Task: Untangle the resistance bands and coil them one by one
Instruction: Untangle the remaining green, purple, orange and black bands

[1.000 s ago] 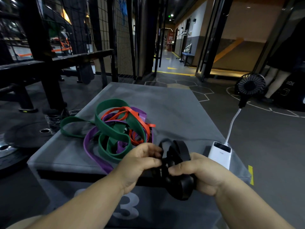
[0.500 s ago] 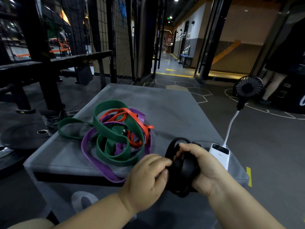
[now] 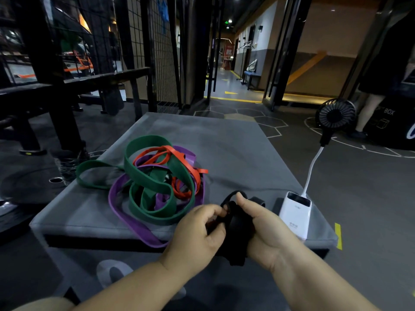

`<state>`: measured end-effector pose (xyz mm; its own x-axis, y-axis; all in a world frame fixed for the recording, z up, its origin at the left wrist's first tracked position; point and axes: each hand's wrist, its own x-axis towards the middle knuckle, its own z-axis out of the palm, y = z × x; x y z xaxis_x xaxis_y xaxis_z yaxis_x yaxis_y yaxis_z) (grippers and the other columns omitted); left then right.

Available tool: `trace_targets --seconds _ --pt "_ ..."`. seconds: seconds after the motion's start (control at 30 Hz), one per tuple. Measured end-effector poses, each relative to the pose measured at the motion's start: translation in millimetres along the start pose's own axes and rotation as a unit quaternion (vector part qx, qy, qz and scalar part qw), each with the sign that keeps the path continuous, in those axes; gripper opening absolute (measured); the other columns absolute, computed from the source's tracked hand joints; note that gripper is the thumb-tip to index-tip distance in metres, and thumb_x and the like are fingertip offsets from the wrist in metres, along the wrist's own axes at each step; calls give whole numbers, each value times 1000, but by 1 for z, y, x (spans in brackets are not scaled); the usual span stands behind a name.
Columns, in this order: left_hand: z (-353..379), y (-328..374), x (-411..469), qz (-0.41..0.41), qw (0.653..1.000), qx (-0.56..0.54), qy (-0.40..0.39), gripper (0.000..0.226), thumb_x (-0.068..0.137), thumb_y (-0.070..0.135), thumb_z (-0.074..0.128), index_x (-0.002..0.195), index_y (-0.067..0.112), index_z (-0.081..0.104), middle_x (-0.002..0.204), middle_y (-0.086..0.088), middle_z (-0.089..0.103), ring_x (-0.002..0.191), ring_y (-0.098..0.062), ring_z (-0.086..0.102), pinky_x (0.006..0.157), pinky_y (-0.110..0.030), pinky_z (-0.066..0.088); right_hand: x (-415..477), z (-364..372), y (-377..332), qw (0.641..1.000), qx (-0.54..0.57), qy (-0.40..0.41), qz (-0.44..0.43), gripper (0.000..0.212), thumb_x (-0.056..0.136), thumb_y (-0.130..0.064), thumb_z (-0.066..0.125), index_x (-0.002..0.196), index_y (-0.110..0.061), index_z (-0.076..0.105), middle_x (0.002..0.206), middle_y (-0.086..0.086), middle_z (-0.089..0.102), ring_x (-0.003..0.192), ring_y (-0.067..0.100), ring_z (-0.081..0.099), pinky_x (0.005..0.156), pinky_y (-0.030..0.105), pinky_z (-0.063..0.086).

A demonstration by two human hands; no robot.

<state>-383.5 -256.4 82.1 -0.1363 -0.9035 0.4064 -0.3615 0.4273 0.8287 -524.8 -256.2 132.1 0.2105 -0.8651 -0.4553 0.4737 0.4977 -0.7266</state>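
A black resistance band (image 3: 237, 227) is bunched into a coil between both hands, over the front edge of a grey padded box (image 3: 235, 153). My right hand (image 3: 262, 230) grips the coil from the right, thumb on top. My left hand (image 3: 197, 234) pinches a strand of it from the left. Behind and to the left lies a tangle of a green band (image 3: 146, 173), a purple band (image 3: 132, 223) and an orange band (image 3: 186, 162) on the box top.
A white power bank (image 3: 296, 214) lies at the box's right front corner, with a white stalk up to a small black fan (image 3: 335, 115). A black rack (image 3: 45, 70) and weight plates stand left. A person's legs (image 3: 368, 111) are at far right.
The loose black loops have been gathered into a tighter coil. My right hand closed over it from the right and my left hand shifted its pinch along a strand.
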Motion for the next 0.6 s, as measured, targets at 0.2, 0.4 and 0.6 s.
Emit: trace_targets --seconds 0.2,0.4,0.6 --pt "-6 4 -1 -57 998 10 -39 25 89 38 56 104 23 69 96 11 70 92 1 63 83 -26 51 1 3 7 999 -35 25 -28 44 93 -38 60 106 3 67 101 20 72 88 33 72 78 43 57" --pt "-13 7 4 -141 986 -58 -60 18 92 36 60 95 22 70 87 3 73 86 -11 68 84 -39 55 1 9 11 997 -61 45 -15 49 92 -38 60 115 5 65 107 24 70 99 37 70 88 47 55" --pt "-13 -1 6 -144 987 44 -52 15 95 22 54 99 25 69 89 4 72 86 -11 67 81 -40 54 -2 11 14 996 -76 34 -15 46 96 -37 54 115 4 64 105 22 72 91 33 72 77 41 55"
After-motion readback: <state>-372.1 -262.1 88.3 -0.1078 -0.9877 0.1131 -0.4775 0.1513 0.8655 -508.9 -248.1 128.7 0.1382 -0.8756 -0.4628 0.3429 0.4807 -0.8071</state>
